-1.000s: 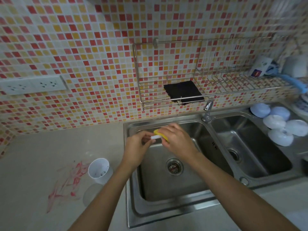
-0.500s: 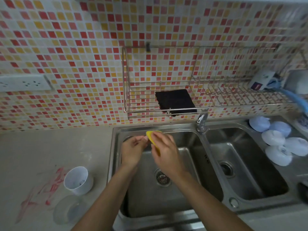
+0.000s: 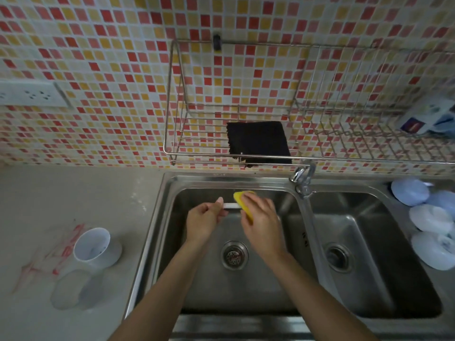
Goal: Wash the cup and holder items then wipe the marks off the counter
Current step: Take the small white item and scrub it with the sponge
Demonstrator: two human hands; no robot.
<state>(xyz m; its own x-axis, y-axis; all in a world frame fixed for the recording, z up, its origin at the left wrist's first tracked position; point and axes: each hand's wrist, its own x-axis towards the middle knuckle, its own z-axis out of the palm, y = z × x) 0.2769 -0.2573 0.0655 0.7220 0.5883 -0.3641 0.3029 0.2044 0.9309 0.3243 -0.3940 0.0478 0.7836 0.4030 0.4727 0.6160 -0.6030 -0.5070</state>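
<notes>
Over the left sink basin (image 3: 209, 286), my left hand (image 3: 204, 220) grips one end of a thin white stick-like item (image 3: 231, 205). My right hand (image 3: 261, 222) presses a yellow sponge (image 3: 242, 202) against the item's other end. A white cup (image 3: 94, 246) stands on the counter to the left of the sink, with a clear glass-like holder (image 3: 71, 289) just in front of it. Red marks (image 3: 49, 259) smear the counter (image 3: 49, 193) around and left of the cup.
A wire rack (image 3: 246, 156) on the tiled wall holds a folded black cloth (image 3: 258, 141) above the tap (image 3: 304, 179). The right basin (image 3: 369, 267) lies beside several pale blue-white dishes (image 3: 428, 220). A white socket strip (image 3: 32, 94) sits on the wall at left.
The view has shifted down and left over the sink. My hands have kept rubbing the sponge along the white item, which now shows more between them.
</notes>
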